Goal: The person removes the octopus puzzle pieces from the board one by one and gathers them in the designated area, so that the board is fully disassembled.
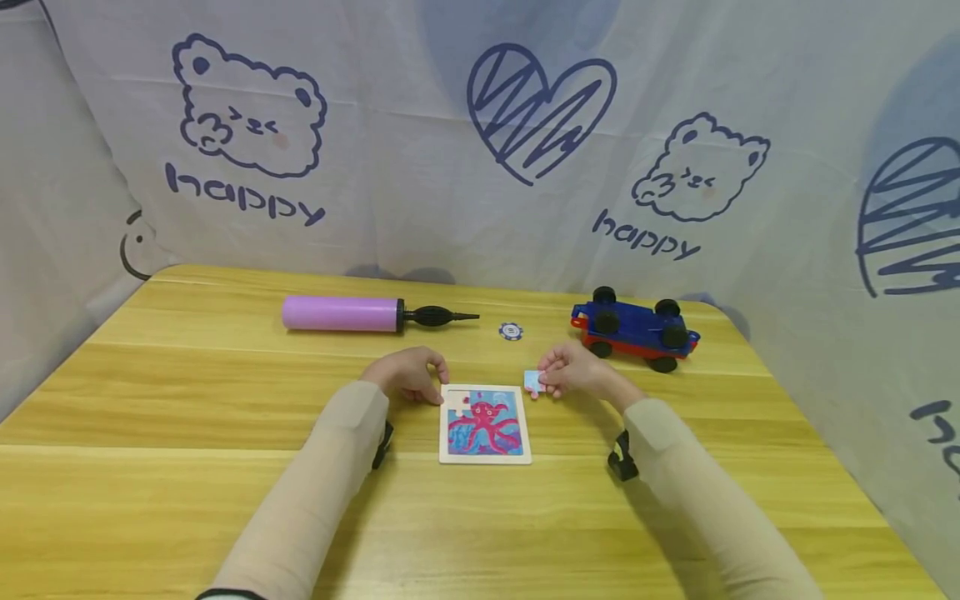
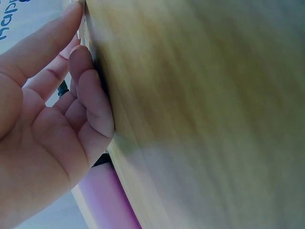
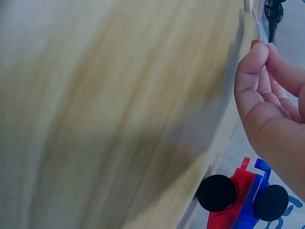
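Note:
A square octopus puzzle board [image 1: 484, 459] with a pale wooden border lies on the table, a bare patch at its upper left. My left hand [image 1: 408, 372] holds this board by its upper left corner, thumb at the left side and index finger at the top; the other fingers curl loosely in the left wrist view. Off the board's upper right corner, my right hand [image 1: 573, 371] pinches a light blue puzzle piece [image 1: 533, 381] with a pink tab between thumb and fingertips. In the right wrist view the piece [image 3: 260, 29] appears nearly edge-on.
Behind the left hand lies a purple hand pump [image 1: 343, 314] with a black nozzle. A blue and white round chip [image 1: 511, 332] sits behind the board. Farther right is a blue and red toy car [image 1: 636, 327], several black wheels facing up. A printed white curtain [image 1: 420, 200] hangs behind the table.

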A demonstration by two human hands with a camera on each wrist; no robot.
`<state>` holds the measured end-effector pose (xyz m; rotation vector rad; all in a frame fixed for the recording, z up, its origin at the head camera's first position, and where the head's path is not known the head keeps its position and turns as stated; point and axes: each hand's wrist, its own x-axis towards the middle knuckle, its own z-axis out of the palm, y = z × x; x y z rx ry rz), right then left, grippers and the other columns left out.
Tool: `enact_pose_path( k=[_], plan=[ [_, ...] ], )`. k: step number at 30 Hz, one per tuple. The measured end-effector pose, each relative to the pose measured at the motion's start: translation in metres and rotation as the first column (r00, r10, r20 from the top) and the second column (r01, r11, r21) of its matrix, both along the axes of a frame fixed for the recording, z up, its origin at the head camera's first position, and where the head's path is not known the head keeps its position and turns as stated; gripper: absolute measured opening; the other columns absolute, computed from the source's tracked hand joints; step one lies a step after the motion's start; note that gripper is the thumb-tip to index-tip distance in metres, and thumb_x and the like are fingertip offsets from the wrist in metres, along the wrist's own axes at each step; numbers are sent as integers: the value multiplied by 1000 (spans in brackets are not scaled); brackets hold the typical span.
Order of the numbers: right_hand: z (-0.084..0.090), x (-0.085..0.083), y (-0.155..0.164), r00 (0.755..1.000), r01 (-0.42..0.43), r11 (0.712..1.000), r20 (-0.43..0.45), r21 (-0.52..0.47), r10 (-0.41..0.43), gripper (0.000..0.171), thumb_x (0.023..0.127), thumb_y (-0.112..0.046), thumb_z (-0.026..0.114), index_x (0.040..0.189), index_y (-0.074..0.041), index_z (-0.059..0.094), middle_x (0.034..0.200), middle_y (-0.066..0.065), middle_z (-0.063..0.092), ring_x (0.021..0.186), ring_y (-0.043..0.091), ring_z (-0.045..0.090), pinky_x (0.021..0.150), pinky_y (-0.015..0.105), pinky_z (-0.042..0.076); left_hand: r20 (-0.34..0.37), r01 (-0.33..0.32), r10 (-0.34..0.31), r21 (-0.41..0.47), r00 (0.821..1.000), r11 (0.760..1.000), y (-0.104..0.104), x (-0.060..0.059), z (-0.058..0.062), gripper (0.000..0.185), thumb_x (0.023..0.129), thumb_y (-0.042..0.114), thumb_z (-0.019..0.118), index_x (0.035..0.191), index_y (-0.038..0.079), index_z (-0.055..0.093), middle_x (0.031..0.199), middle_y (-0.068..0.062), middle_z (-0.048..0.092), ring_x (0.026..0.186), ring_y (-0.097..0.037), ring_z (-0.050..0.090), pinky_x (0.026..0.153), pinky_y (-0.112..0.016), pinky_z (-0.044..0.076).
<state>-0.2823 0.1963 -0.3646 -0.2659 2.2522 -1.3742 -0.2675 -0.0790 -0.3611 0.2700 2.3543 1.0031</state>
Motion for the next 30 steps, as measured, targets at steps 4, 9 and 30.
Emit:
enact_pose_path(
  k=[4,9,30],
  plan=[
    [1,2,-1,1000,-2,1000,19,29,2,12,85,9,51,96,14,48,67,7,54,57,12,53,54,22,48,3,-5,5,11,1000,1000,-1,1,0,22,75,3,70,91,6,55,73,-5,47,57,-13,44,50,-22,38],
    [0,0,-2,1000,4,999,25,53,-5,13,85,10,52,96,15,49,66,7,55,55,11,53,53,23,48,13,-15,15,30,1000,999,-1,1,0,22,75,1,69,91,6,55,70,-4,46,56,-12,42,49,-21,36],
    [3,-2,-11,999,34,995,-41,97,-30,12,83,8,55,93,14,53,68,7,52,55,11,51,51,21,47,15,-8,8,20,1000,1000,-1,-1,0,21,75,2,70,90,6,55,71,-5,47,57,-13,44,50,-22,37]
  ],
)
